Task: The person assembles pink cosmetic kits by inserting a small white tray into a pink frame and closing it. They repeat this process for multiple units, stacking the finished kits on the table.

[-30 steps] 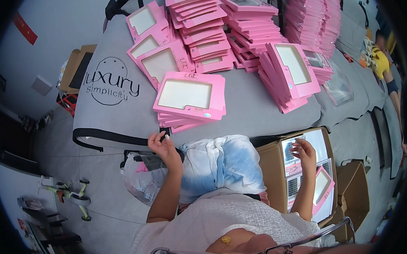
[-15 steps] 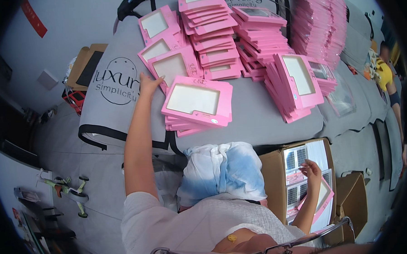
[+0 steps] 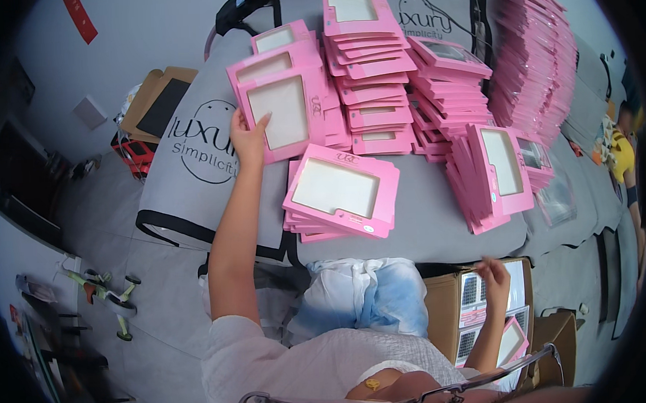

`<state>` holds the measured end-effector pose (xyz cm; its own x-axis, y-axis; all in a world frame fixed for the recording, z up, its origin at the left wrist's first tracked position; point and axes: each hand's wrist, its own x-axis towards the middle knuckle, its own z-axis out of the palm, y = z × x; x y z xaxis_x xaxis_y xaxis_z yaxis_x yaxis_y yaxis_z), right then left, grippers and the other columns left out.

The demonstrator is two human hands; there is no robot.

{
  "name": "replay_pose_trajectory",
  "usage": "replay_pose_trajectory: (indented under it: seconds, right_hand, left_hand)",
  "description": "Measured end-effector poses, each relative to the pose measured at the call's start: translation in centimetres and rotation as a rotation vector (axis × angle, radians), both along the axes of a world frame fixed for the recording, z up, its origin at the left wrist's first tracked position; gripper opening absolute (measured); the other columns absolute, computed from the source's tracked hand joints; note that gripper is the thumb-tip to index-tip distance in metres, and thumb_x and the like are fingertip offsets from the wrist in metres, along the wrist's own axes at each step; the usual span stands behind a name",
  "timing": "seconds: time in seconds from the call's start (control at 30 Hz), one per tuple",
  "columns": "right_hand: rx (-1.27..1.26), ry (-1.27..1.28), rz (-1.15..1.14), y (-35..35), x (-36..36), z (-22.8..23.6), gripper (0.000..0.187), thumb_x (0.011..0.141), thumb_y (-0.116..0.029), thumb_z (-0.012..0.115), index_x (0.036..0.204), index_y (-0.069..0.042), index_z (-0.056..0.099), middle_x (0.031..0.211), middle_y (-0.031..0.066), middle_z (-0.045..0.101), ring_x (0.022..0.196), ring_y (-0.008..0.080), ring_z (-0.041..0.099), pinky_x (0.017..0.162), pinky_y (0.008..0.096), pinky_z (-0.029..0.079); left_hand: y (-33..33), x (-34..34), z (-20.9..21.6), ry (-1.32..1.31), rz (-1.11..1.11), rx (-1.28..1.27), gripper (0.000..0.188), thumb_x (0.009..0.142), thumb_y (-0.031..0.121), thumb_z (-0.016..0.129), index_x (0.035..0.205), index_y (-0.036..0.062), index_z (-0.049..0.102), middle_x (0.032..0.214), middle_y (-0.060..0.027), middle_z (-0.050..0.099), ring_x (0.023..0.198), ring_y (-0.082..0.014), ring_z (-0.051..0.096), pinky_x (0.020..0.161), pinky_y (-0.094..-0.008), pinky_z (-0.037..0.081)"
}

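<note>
My left hand [image 3: 250, 141] grips the lower left edge of a flat pink window box [image 3: 279, 115], thumb on its front and the other fingers behind. This box leans upright over more pink boxes [image 3: 266, 63] at the left end of the stacks. Just right of my hand and nearer me lies a short pile topped by a tilted pink window box [image 3: 337, 188]. My right hand [image 3: 494, 277] is raised above an open cardboard carton [image 3: 443, 308], its fingers loosely bent and apart, with nothing visible in them. Inside the carton are packs with dark grids [image 3: 473, 290] and another pink box [image 3: 513, 339].
Tall stacks of pink boxes [image 3: 376, 95] stand on the grey sofa [image 3: 427, 197]. A leaning group of boxes [image 3: 501, 161] is at the right, with a tall curved stack [image 3: 533, 63] behind. A second carton [image 3: 552, 335] adjoins the first. A small tricycle [image 3: 107, 294] stands on the left floor.
My left hand has closed on the pink box and shifted it left and more upright over the boxes behind. My right hand stays above the carton. The whole view has shifted slightly.
</note>
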<state>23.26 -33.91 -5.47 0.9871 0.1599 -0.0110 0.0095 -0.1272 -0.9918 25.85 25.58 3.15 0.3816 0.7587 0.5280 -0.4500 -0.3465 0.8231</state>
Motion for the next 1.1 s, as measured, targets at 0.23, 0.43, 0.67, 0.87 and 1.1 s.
replay_pose_trajectory:
  seconds: [0.23, 0.43, 0.67, 0.87, 1.1]
  right_hand:
    - [0.171, -0.458, 0.639, 25.7, 5.1, 12.2, 0.065, 0.080, 0.006, 0.049, 0.138, -0.008, 0.024, 0.130, 0.0142, 0.041, 0.114, 0.0250, 0.047, 0.092, 0.0361, 0.044]
    - [0.874, 0.345, 0.728, 40.4, 3.7, 14.0, 0.072, 0.083, -0.017, 0.063, 0.139, -0.014, 0.017, 0.133, 0.0127, 0.035, 0.114, 0.0287, 0.047, 0.089, 0.0445, 0.045]
    - [1.250, 0.447, 0.564, 50.7, 6.6, 14.4, 0.039, 0.086, 0.000, 0.048, 0.122, 0.003, 0.035, 0.114, 0.0165, 0.049, 0.107, 0.0272, 0.052, 0.091, 0.0403, 0.048]
    - [1.315, 0.275, 0.548, 61.1, 16.2, 18.6, 0.038, 0.088, -0.005, 0.049, 0.123, 0.000, 0.036, 0.117, 0.0174, 0.047, 0.110, 0.0305, 0.050, 0.091, 0.0481, 0.046]
    - [0.708, 0.423, 0.704, 63.6, 19.5, 18.7, 0.060, 0.082, -0.017, 0.061, 0.130, 0.000, 0.029, 0.130, 0.0255, 0.026, 0.122, 0.0439, 0.033, 0.092, 0.0565, 0.040]
  left_hand:
    - [-1.5, -2.5, 9.5, -0.187, -0.052, -0.162, 0.039, 0.083, 0.019, 0.065, 0.108, -0.0058, 0.048, 0.103, -0.0100, 0.056, 0.090, -0.0145, 0.054, 0.082, -0.0276, 0.043]
    - [-0.5, -2.1, 11.8, 0.109, -0.300, -0.408, 0.039, 0.090, 0.026, 0.056, 0.108, -0.0068, 0.046, 0.104, -0.0134, 0.055, 0.091, -0.0180, 0.056, 0.079, -0.0303, 0.046]
    - [2.7, -2.7, 10.3, 0.373, -0.422, -0.281, 0.050, 0.092, 0.039, 0.046, 0.118, -0.0033, 0.043, 0.112, -0.0131, 0.054, 0.103, -0.0185, 0.053, 0.087, -0.0366, 0.044]
    - [6.0, -4.4, 14.0, 0.268, -0.286, -0.201, 0.064, 0.093, 0.042, 0.041, 0.132, -0.0066, 0.026, 0.125, -0.0215, 0.043, 0.117, -0.0281, 0.044, 0.095, -0.0402, 0.039]
    - [8.3, -6.6, 13.4, 0.216, -0.373, -0.362, 0.060, 0.094, 0.037, 0.040, 0.130, -0.0087, 0.025, 0.123, -0.0255, 0.041, 0.112, -0.0300, 0.047, 0.092, -0.0414, 0.042]
